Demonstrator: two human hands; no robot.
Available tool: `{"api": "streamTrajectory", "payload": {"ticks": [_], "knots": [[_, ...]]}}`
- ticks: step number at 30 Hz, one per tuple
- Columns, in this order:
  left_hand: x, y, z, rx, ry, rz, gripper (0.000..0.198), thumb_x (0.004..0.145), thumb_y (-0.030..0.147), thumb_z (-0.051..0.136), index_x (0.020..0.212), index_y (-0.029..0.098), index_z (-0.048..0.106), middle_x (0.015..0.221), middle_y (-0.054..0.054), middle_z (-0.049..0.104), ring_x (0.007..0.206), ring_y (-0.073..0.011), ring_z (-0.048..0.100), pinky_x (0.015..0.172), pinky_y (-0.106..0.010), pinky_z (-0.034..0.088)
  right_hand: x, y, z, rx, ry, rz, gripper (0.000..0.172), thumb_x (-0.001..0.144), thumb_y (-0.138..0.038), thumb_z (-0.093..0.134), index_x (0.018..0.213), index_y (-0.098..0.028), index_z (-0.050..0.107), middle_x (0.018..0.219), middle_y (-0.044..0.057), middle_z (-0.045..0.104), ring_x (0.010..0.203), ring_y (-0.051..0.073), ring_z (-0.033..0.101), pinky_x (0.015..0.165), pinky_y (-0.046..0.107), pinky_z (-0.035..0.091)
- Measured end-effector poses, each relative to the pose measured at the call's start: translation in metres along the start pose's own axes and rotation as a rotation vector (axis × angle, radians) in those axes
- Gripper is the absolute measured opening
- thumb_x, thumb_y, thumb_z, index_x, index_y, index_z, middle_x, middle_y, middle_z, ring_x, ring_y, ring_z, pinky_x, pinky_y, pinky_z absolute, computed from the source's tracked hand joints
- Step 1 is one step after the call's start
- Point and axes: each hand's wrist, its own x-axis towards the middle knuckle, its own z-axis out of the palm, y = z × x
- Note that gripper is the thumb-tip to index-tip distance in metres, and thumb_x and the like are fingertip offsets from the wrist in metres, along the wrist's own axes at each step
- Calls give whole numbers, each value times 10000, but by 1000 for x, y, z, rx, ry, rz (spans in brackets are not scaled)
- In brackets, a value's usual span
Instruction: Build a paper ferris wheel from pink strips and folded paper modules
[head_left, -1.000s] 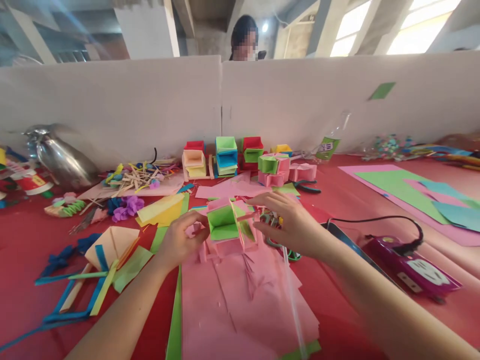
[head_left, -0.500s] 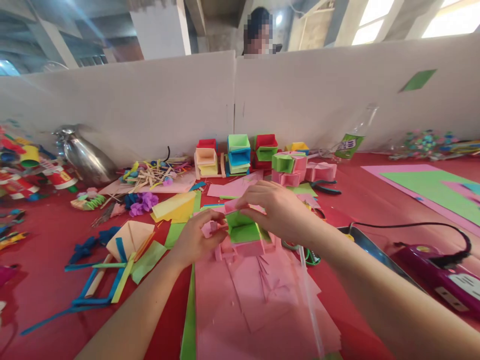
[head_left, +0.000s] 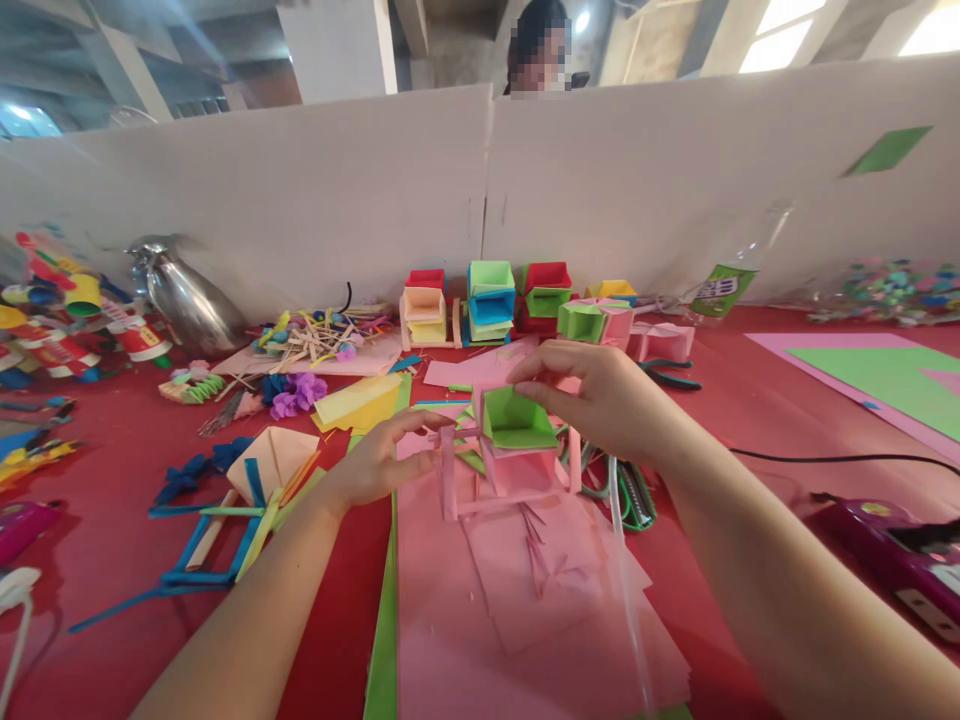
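A small open green paper box (head_left: 519, 420) sits on top of a pink paper box (head_left: 521, 470), between the upright strips of a pink paper frame (head_left: 448, 475). My right hand (head_left: 607, 400) has thumb and fingers closed on the green box's upper right edge. On the other side, my left hand (head_left: 386, 462) is open, thumb and fingers apart, with its tips beside the frame's left upright. Under the frame lie stacked pink paper sheets (head_left: 540, 640). Green-handled scissors (head_left: 596, 475) lie right of it, partly hidden by my right hand.
Finished paper drawer stacks (head_left: 491, 305) stand along the white partition (head_left: 300, 210). A steel jug (head_left: 184, 300), a glass bottle (head_left: 727, 280) and pliers (head_left: 671, 377) lie around. Blue strip work (head_left: 202, 580) is at left; a purple power strip (head_left: 885, 560) with a black cord is at right.
My left hand has opened and drawn away to the left of the green box. My right hand stays at the box's edge. The whole view has shifted slightly.
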Motion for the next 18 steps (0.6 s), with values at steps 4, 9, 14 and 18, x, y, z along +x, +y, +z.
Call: {"api": "streamTrajectory", "payload": {"ticks": [4, 9, 14, 18], "knots": [[0, -6, 1, -44, -6, 17, 320, 801, 344, 576, 1098, 227, 594, 1182, -64, 587, 1135, -235, 506, 974, -355, 370, 0, -1, -2, 0, 5, 13, 132, 808, -216, 512, 804, -220, 644, 869, -1, 667, 788, 143, 606, 672, 261, 457], [1, -7, 3, -124, -38, -6, 334, 797, 410, 580, 1050, 197, 629, 1112, -79, 624, 1069, -237, 547, 933, -345, 396, 1, -2, -6, 13, -17, 21, 126, 802, -221, 519, 795, -219, 645, 855, 2, 669, 789, 146, 602, 655, 255, 446], [2, -8, 5, -273, -28, 17, 390, 751, 475, 614, 988, 167, 652, 1031, -92, 639, 1011, -233, 567, 919, -341, 395, 1, -1, -8, 31, -24, 47, 115, 801, -255, 528, 793, -222, 638, 821, 2, 667, 755, 144, 596, 645, 258, 443], [3, -11, 8, -323, -18, 0, 398, 704, 482, 660, 957, 175, 658, 998, -82, 641, 972, -218, 576, 893, -328, 410, 1, 0, -8, 42, -33, 57, 128, 800, -281, 524, 796, -225, 640, 821, 0, 665, 757, 147, 593, 649, 267, 441]]}}
